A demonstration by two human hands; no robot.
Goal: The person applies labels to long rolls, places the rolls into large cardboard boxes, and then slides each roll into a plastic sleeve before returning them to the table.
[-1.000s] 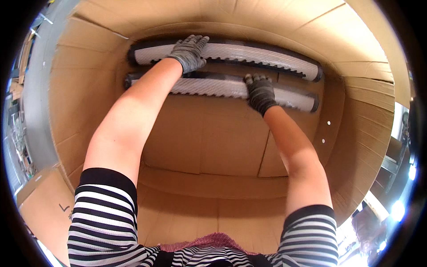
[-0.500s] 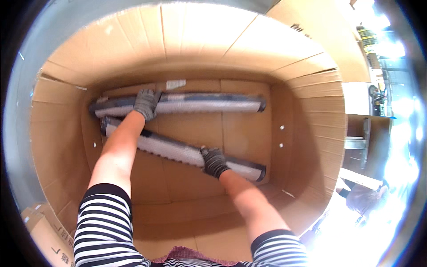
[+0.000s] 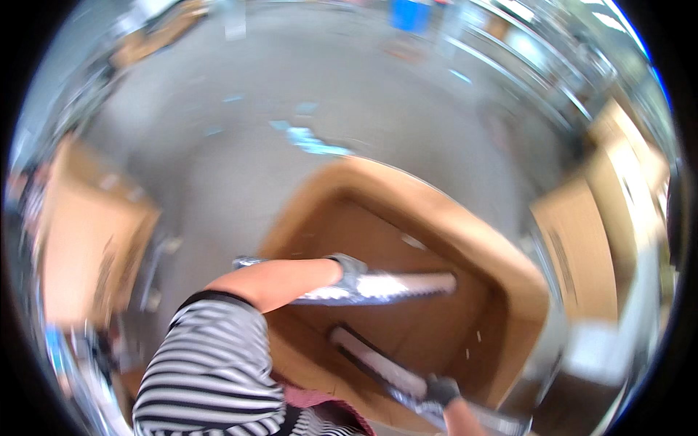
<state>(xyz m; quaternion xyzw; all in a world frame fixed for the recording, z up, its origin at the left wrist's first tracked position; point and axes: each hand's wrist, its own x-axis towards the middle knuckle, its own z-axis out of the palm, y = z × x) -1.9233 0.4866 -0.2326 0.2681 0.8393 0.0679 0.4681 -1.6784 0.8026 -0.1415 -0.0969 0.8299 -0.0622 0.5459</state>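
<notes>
Gray floor [image 3: 363, 87], strewn with pale blue scraps [image 3: 309, 138], spreads through a workspace blurred by motion, with a blue container [image 3: 411, 16] at the far edge, metal rails [image 3: 509, 65] at upper right and brown cartons standing to the left [image 3: 98, 232] and right [image 3: 582, 251]. Near the center, a person in a striped sleeve [image 3: 207, 363] leans over a large open cardboard box [image 3: 458, 218], a gray-gloved hand on each of two long, pale, dark-edged pieces in what looks like clear wrap. The left hand [image 3: 351, 272] is clamped on the upper wrapped piece [image 3: 407, 283], which lies nearly level across the view, its left end showing beyond the box's side past the forearm. The right hand [image 3: 442, 391] is clamped on the lower wrapped piece [image 3: 385, 370], which slants down from the box's interior toward the lower right, its far end reaching past the box's near edge. Blur hides the separate fingers of both gloves. The two pieces are apart from each other; whether either touches the cardboard cannot be told. Reddish cloth [image 3: 323, 402] shows at the person's front.
</notes>
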